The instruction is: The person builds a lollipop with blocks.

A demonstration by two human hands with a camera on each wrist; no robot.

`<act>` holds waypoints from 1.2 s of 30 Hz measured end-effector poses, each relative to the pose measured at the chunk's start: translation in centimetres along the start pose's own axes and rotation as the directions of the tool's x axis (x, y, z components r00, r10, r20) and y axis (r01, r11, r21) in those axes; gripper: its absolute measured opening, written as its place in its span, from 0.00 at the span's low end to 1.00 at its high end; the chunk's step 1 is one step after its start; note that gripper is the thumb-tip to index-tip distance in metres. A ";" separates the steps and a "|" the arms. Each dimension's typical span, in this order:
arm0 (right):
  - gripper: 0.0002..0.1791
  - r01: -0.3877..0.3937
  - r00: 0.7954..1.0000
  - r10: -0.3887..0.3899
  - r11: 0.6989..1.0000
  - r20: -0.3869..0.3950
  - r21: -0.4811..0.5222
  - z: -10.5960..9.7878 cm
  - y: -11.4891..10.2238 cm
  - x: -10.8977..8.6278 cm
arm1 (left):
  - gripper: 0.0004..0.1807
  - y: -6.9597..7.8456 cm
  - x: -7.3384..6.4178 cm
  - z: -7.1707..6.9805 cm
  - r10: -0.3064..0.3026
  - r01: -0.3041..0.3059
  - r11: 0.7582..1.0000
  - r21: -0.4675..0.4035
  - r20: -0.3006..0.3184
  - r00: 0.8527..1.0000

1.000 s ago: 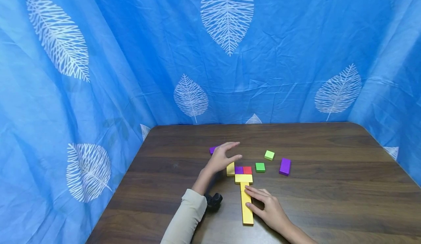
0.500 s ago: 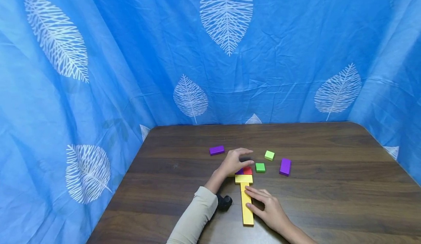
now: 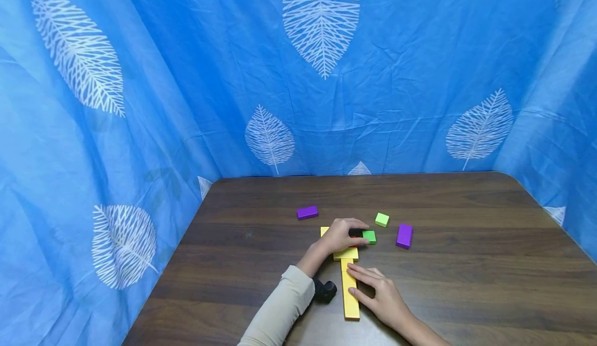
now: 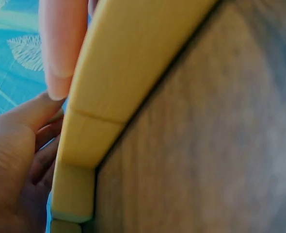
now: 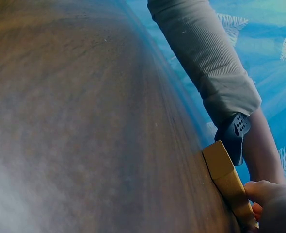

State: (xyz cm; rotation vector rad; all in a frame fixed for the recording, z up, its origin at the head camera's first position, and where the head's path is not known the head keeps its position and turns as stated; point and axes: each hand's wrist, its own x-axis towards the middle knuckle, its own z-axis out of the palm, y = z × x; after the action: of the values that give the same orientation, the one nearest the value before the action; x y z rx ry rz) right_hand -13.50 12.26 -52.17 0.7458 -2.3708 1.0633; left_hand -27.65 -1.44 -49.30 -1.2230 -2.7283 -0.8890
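The left hand (image 3: pixel 342 235) has thumb and forefinger parted astride the green block (image 3: pixel 370 236), well in from the table's (image 3: pixel 466 263) far edge; whether they touch it I cannot tell. The right hand (image 3: pixel 384 299), thumb spread from its fingers, touches the yellow strip (image 3: pixel 351 300). A purple block (image 3: pixel 308 213) lies nearer the far left corner.

Lettering, labels, brands, numbers, signs: none I can read. Yellow block (image 3: pixel 351 300) at my right hand (image 3: pixel 383 298): nothing legible. Green block (image 3: pixel 370 236) at my left hand (image 3: pixel 342 236): likewise. Black wrist device (image 3: pixel 325 291): no mark I can make out. Blue curtain (image 3: pixel 396 118): no readable characters.
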 end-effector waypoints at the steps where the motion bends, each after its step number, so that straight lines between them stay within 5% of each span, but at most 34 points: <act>1: 0.21 0.003 1.000 -0.003 1.000 -0.003 0.002 0.0 0.0 0.0 | 0.21 0.0 0.0 0.1 0.004 -0.004 1.000 0.012 0.003 1.000; 18: 0.21 -0.012 1.000 0.013 1.000 0.008 -0.017 -0.1 -0.1 -0.1 | 0.17 0.1 0.0 0.3 -0.008 0.008 1.000 0.006 -0.010 1.000; 25: 0.20 -0.042 0.999 0.042 0.999 0.027 -0.018 -0.1 -0.1 -0.1 | 0.16 -0.5 -0.4 -0.4 -0.036 0.034 0.999 -0.027 -0.089 0.995; 36: 0.21 -0.017 1.000 0.017 1.000 0.007 -0.006 0.0 0.0 -0.1 | 0.16 -2.7 -2.2 -2.7 -0.134 0.117 0.989 -0.090 -0.209 0.969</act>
State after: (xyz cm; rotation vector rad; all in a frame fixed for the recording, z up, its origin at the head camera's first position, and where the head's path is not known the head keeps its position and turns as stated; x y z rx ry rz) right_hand -13.38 12.28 -52.25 0.7299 -2.3885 1.0620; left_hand -28.51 -5.72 -48.91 -0.9104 -2.6435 -1.0792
